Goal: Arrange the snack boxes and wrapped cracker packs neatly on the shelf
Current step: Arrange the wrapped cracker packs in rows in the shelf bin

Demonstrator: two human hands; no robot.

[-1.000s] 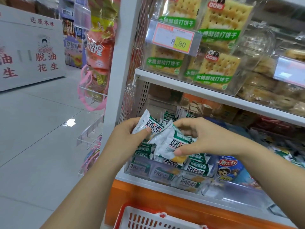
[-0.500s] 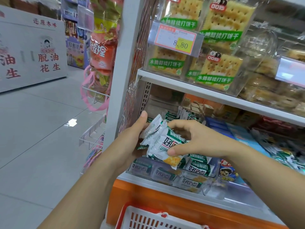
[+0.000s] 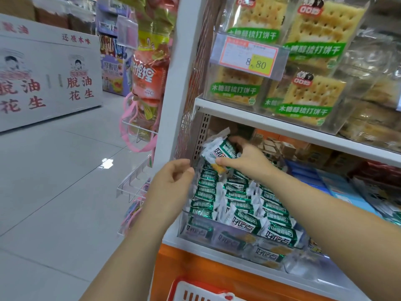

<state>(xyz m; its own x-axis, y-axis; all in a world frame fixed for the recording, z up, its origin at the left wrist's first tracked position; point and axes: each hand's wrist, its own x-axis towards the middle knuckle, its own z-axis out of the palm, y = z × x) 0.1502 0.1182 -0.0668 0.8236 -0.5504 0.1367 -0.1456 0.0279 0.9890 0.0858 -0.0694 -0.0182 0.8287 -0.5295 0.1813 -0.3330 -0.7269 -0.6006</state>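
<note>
Several green-and-white foil-wrapped cracker packs (image 3: 219, 149) sit pinched in the right hand (image 3: 249, 162), long axes slanting up-left, over the rear of the clear plastic bin (image 3: 217, 228) of rowed packs; the left hand (image 3: 173, 181), loosely curled and empty, hovers just left, nearer the front.

Two hands (image 3: 171, 183) (image 3: 251, 161); one red basket (image 3: 196, 290).

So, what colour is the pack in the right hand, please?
The pack is white and green, clearest in the head view.
</note>
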